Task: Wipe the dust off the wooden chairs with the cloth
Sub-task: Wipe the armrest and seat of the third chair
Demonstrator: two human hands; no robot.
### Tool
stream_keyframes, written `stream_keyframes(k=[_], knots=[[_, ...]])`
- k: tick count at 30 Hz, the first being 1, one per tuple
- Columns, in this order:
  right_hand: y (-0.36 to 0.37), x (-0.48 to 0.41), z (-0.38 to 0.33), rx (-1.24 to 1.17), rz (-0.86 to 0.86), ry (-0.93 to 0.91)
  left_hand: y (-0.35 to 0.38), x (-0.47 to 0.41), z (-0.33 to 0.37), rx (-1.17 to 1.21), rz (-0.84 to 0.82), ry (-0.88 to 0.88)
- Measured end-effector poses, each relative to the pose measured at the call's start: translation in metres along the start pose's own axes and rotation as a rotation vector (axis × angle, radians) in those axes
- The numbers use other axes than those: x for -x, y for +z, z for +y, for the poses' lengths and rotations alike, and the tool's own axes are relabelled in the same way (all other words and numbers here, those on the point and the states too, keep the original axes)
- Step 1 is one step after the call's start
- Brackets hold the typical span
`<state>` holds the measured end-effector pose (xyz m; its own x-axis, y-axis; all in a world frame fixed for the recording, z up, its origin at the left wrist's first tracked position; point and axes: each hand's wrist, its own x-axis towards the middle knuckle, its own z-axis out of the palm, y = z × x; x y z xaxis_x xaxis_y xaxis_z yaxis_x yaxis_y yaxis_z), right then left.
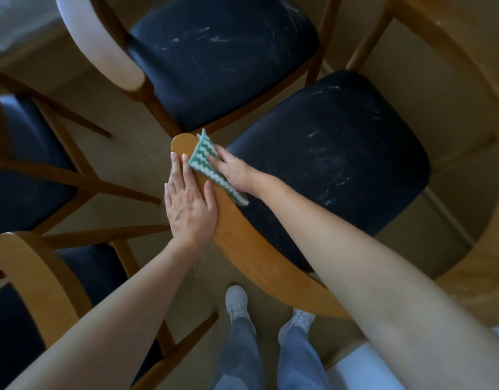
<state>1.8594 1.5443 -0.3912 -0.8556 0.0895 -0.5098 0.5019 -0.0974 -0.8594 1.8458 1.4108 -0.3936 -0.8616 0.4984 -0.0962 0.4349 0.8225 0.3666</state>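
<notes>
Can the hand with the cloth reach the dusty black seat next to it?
Probably yes. The right hand presses the cloth on the backrest, just beside that seat, and nothing lies between them.

We stand on a tan floor (147, 156), our left shoe (236, 301) and right shoe (301, 319) just behind a wooden chair (327, 164) with a dark seat. A second chair (223, 60) stands beyond it, and a third chair (26, 170) and a fourth chair (31, 277) stand to our left, close together.
</notes>
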Motion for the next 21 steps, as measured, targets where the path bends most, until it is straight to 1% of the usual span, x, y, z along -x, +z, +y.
stream_keyframes(k=[5, 7, 8, 10, 12, 13, 14, 15, 17, 19, 21], knots=[[0.005, 0.109, 0.076, 0.028, 0.001, 0.218, 0.000, 0.000, -0.001, -0.019, -0.025, -0.009], [-0.004, 0.158, 0.093, 0.139, 0.023, 0.315, 0.000, 0.000, -0.001, -0.029, -0.030, -0.004], [-0.011, 0.182, 0.097, 0.253, 0.017, 0.365, 0.000, 0.000, -0.001, -0.034, -0.032, -0.002], [-0.026, 0.232, 0.100, 0.587, -0.057, 0.431, 0.001, 0.001, -0.001, -0.041, -0.033, -0.004], [-0.034, 0.265, 0.098, 0.894, -0.093, 0.398, 0.000, 0.001, 0.000, -0.046, -0.034, -0.006], [-0.035, 0.273, 0.095, 0.968, -0.091, 0.384, 0.000, 0.001, 0.000, -0.049, -0.035, -0.006], [-0.034, 0.273, 0.093, 0.986, -0.085, 0.384, 0.000, 0.001, 0.000, -0.051, -0.037, -0.008], [-0.029, 0.268, 0.090, 0.956, -0.076, 0.388, 0.000, 0.001, 0.000, -0.054, -0.037, -0.009], [-0.015, 0.245, 0.083, 0.769, -0.053, 0.373, 0.000, 0.001, 0.000, -0.054, -0.037, -0.010], [0.001, 0.209, 0.079, 0.584, 0.003, 0.268, -0.001, 0.001, 0.000, -0.053, -0.038, -0.012], [0.013, 0.170, 0.070, 0.489, 0.068, 0.165, 0.000, 0.001, 0.000, -0.060, -0.031, -0.017]])
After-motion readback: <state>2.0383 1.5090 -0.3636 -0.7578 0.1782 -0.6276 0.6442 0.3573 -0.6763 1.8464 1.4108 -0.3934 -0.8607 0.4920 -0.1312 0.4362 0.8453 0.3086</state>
